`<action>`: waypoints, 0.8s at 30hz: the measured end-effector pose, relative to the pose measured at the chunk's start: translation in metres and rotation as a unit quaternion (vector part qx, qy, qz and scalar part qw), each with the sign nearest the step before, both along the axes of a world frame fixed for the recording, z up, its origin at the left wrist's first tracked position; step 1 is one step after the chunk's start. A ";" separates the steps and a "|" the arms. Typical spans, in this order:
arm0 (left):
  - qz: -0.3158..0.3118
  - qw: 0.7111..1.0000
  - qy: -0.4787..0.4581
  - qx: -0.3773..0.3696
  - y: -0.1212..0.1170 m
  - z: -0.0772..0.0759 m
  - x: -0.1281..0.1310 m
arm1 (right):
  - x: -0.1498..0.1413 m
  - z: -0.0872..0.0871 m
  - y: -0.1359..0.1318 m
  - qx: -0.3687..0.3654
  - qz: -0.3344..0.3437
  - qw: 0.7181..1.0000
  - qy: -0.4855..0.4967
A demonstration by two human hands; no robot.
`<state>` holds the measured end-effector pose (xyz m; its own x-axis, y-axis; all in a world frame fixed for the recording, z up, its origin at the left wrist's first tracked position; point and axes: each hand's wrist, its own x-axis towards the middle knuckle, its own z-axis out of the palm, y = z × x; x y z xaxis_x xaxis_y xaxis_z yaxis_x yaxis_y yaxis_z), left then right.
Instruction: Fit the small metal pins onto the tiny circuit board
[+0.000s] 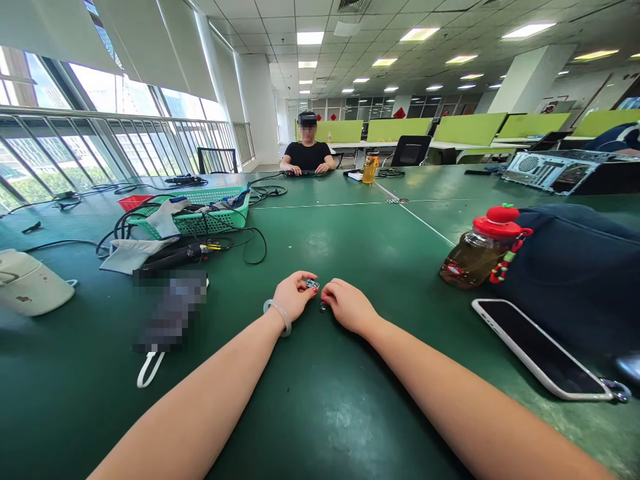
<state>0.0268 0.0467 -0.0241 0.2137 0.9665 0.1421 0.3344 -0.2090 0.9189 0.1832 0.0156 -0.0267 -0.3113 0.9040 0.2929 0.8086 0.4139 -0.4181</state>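
Over the green tabletop (310, 240) my two hands are close together, fingertips nearly meeting. My left hand (294, 297), with a pale bangle (278, 316) on its wrist, pinches a small silvery metal piece (313, 284) between thumb and fingers. Its exact kind is too small to make out. My right hand (349, 307) is just to the right, fingers curled and pressed together. A tiny dark, shiny piece (323, 307) shows beneath its fingertips; whether it is held or lies on the table I cannot tell.
Left: a green basket (227, 217) with cables and gloves, a pixelated item (173, 310) and a white container (35, 283). Right: a red-capped bottle (475, 253), a phone (540, 347), a dark bag (570, 273) and a computer case (555, 172). A person (307, 155) sits opposite.
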 end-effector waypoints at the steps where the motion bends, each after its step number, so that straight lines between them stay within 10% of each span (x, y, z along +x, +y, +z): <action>1: 0.003 1.000 0.004 0.001 0.000 0.000 0.000 | 0.001 0.000 0.001 -0.001 -0.021 1.000 0.010; 17: 0.008 0.998 0.057 0.016 -0.007 0.005 0.001 | 0.013 0.006 0.006 -0.030 -0.047 0.998 -0.031; 24: -0.032 0.998 0.040 0.031 -0.008 0.006 0.003 | 0.008 0.009 0.000 0.022 -0.004 0.990 0.138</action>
